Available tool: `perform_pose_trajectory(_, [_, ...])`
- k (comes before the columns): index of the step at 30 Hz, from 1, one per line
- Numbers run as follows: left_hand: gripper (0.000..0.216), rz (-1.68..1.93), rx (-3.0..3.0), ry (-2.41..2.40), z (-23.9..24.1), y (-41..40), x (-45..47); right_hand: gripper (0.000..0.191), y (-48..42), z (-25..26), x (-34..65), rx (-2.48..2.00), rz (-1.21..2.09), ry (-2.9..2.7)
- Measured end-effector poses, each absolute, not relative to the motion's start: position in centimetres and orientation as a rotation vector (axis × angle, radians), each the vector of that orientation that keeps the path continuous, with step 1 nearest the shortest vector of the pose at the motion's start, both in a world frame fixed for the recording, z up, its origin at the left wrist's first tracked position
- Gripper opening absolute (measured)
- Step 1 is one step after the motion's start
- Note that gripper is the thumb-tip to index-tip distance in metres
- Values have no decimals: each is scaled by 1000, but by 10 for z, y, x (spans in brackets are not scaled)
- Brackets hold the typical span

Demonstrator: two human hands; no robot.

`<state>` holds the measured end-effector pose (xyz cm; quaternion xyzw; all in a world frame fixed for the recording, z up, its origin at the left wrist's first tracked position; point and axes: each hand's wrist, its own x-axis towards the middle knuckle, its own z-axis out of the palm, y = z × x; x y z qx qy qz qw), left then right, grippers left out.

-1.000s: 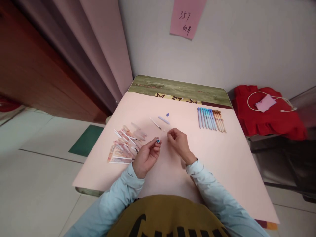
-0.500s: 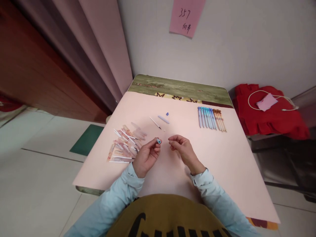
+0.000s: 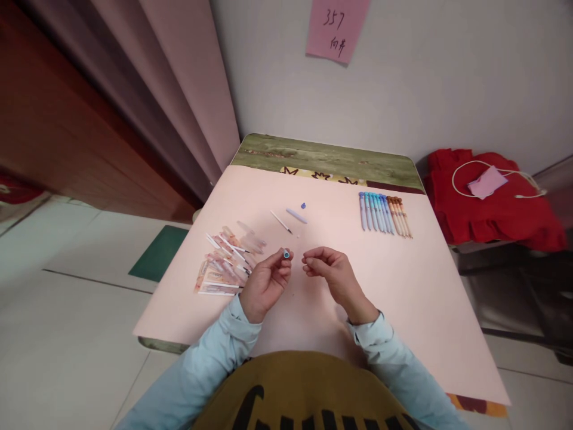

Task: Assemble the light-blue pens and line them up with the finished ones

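My left hand [image 3: 265, 284] is closed around a small pen part with a blue end [image 3: 286, 254], held upright above the pink table sheet [image 3: 403, 286]. My right hand [image 3: 331, 272] hovers just to its right, fingers pinched together on something too small to make out. Beyond the hands lie a thin white refill [image 3: 281, 222], a pale blue tube [image 3: 296, 215] and a tiny blue cap [image 3: 303, 205]. To the left sits a heap of pen parts and clear wrappers [image 3: 226, 260].
A row of several blue and orange pens [image 3: 384, 214] lies at the sheet's far right. A green patterned table edge [image 3: 326, 158] shows behind it. A red cloth [image 3: 492, 206] with a white cable and pink card sits at the right. A pink note [image 3: 336, 30] hangs on the wall.
My right hand has drawn back from the table near the refill and come toward the left hand. The left hand has stayed nearly still.
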<state>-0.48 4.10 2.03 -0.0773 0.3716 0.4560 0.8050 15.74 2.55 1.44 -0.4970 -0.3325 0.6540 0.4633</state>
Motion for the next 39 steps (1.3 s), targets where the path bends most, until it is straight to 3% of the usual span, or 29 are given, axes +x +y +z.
perform_pose_trajectory(8, [14,969,-167,781,19,41,-4,29,19,27,156,-1213,1480,-911])
perform_pose_trajectory(17, [11,1079,-102,923,9,35,1,18,13,32,156,-1211,1443,-956])
perform_pose_trajectory(28, [14,1120,-33,916,-8,11,10,28,7,5,172,-1360,1372,-885])
perform_pose_trajectory(31, [16,1136,6,899,-4,13,11,26,7,-6,175,-1472,1206,-1049])
perform_pose_trajectory(36, [25,1126,108,916,0,11,10,17,11,-29,177,-1738,587,-1599])
perform_pose_trajectory(39, [29,1146,180,912,1,10,9,19,13,-37,176,-1743,445,-1790])
